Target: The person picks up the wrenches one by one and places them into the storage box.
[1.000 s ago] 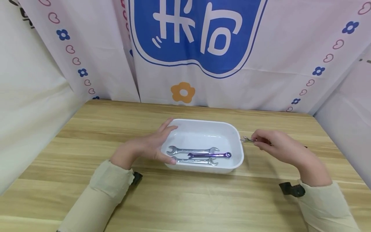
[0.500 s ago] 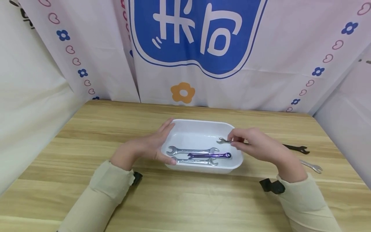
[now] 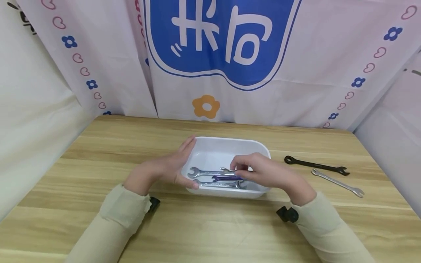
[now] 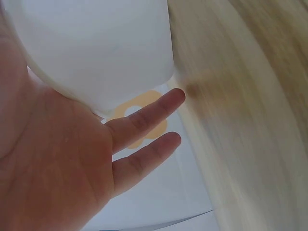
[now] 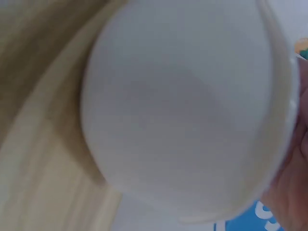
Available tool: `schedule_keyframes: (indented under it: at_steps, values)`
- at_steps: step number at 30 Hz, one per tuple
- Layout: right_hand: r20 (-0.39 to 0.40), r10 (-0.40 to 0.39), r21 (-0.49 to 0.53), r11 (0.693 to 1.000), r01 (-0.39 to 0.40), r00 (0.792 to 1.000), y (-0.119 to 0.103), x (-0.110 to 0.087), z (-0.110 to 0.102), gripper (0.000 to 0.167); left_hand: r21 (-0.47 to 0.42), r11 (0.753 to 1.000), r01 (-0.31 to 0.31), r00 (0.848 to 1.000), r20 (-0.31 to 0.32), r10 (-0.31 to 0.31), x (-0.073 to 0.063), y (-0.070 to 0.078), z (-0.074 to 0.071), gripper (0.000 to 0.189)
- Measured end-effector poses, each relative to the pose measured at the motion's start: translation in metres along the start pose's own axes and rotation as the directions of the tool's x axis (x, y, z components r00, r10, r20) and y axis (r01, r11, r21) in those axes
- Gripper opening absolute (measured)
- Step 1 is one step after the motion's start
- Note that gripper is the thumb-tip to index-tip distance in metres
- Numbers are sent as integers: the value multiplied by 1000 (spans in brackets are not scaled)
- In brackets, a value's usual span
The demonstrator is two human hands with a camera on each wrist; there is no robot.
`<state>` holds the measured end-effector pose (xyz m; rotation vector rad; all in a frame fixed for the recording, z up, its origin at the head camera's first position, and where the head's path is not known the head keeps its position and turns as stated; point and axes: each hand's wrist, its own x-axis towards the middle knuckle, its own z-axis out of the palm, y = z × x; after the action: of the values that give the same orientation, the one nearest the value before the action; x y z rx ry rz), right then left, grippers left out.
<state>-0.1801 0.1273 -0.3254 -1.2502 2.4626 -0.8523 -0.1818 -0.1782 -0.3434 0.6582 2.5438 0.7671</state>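
A white plastic tray (image 3: 230,147) stands on the table with two silver open-end wrenches, one at the back (image 3: 206,172) and one at the front (image 3: 215,184), and a purple wrench (image 3: 221,178) between them. My left hand (image 3: 171,170) rests against the tray's left end, thumb over the front rim; two straight fingers (image 4: 149,118) show in the left wrist view. Inside the tray my right hand (image 3: 263,170) pinches a small silver wrench (image 3: 225,170), mostly hidden by the fingers. The right wrist view is filled mainly by the tray's outer wall (image 5: 178,106).
Right of the tray, a black combination wrench (image 3: 316,166) and a slim silver wrench (image 3: 337,183) lie on the wooden table (image 3: 210,226). A printed cloth (image 3: 279,98) hangs behind the table, with pale cloth at both sides.
My right hand has carried the small silver wrench leftward from beside the tray, over its right rim, and down among the other wrenches. The left hand stays at the tray's left end.
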Motion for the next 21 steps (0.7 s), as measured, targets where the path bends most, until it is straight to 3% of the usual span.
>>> schedule_keyframes:
  at_steps: [21]
  values:
    - [92,72,-20,997,-71,993,14,16,19,12,47,999,-1,1000,5,1,-2,3,-3,146]
